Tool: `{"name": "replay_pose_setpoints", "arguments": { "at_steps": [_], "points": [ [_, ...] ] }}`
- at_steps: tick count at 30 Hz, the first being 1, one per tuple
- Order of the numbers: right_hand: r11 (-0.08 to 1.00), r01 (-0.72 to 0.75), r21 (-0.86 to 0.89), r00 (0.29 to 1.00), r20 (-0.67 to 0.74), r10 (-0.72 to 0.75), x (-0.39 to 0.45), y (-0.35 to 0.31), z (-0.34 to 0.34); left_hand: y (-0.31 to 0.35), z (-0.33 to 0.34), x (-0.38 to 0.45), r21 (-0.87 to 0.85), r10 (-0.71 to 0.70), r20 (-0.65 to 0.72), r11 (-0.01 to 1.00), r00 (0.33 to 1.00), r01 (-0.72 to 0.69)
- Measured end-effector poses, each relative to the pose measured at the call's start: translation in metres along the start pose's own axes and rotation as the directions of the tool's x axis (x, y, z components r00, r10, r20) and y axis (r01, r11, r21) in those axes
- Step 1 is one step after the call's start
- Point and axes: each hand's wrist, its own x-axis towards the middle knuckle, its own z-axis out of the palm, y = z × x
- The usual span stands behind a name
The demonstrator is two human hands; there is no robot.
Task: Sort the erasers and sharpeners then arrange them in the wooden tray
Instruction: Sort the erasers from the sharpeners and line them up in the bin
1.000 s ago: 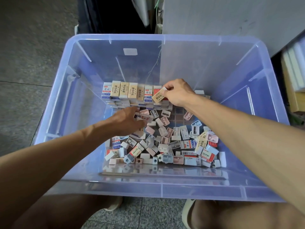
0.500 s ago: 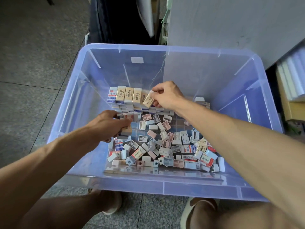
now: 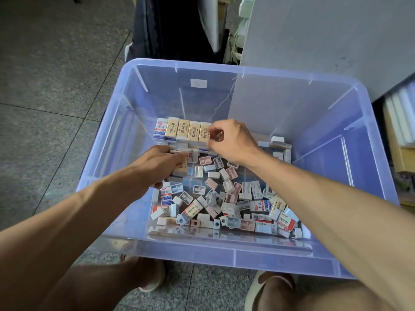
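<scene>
Your right hand (image 3: 229, 140) pinches the end eraser (image 3: 205, 134) at the 3 o'clock end of the upright row (image 3: 184, 131), w/ fingers curled narrow on it, prob. to seat it square vs its neighbour; that row stands along the 12 o'clock edge of the pile inside the clear bin (image 3: 336, 113), labels facing you so types read at a glance; your left hand (image 3: 160, 163) grips a small stack of erasers (image 3: 181, 169) at approx 9 o'clock, fingers wrapped round them, likely stock waiting to feed the row; loose sharpeners and erasers (image 3: 224, 198) lie jumbled from centre to 6 o'clock, unsorted; wooden tray isn't clearly visible under the heap, can't tell its edges; bin sits on the tiled floor (image 3: 56, 108); judging by the mix, sorting's early.
</scene>
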Motion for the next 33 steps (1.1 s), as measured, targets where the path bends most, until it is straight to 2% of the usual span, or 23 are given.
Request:
{"name": "replay_pose_setpoints", "arguments": {
  "at_steps": [4,7,13,16,18,19,21,24,29,31,33],
  "points": [
    [0.993,-0.050,-0.103,0.995,-0.088,0.041,-0.009,0.020,-0.010,0.001,0.002,0.002,0.031,0.017,0.013,0.999,1.000,-0.018],
    [0.979,-0.075,-0.190,0.997,0.003,0.077,-0.015,0.034,-0.012,0.000,0.003,0.003,0.029,0.024,0.042,0.999,0.999,-0.025],
    [0.985,-0.028,-0.168,0.986,0.155,0.055,-0.012,0.033,-0.011,0.001,0.004,0.004,-0.008,0.066,0.068,0.998,0.996,-0.065],
    [0.984,-0.024,-0.176,0.993,0.111,0.044,-0.020,0.028,-0.019,0.002,0.005,0.005,-0.041,0.088,0.081,0.996,0.993,-0.085],
    [0.997,-0.034,-0.071,0.998,0.044,0.037,-0.029,0.016,-0.025,0.002,0.007,0.006,-0.078,0.092,0.080,0.993,0.993,-0.086],
    [0.997,-0.071,0.020,0.996,0.056,0.070,-0.035,0.008,-0.028,0.003,0.009,0.006,-0.109,0.095,0.074,0.990,0.993,-0.087],
    [0.966,-0.180,0.184,0.972,0.186,0.146,-0.045,-0.005,-0.030,0.005,0.012,0.006,-0.178,0.108,0.059,0.979,0.992,-0.096],
    [0.934,-0.239,0.264,0.938,0.312,0.152,-0.055,-0.018,-0.026,0.011,0.016,0.006,-0.274,0.120,0.037,0.956,0.992,-0.106],
    [0.864,-0.312,0.395,0.927,0.328,0.184,-0.055,-0.022,-0.022,0.014,0.018,0.005,-0.289,0.042,0.048,0.957,0.998,-0.027],
    [0.796,-0.374,0.475,0.903,0.381,0.198,-0.053,-0.020,-0.023,0.014,0.018,0.005,-0.303,0.032,0.058,0.953,0.998,-0.013],
    [0.656,-0.471,0.590,0.860,0.473,0.193,-0.051,-0.019,-0.023,0.014,0.018,0.005,-0.310,0.040,0.066,0.950,0.997,-0.018]
  ]
}}
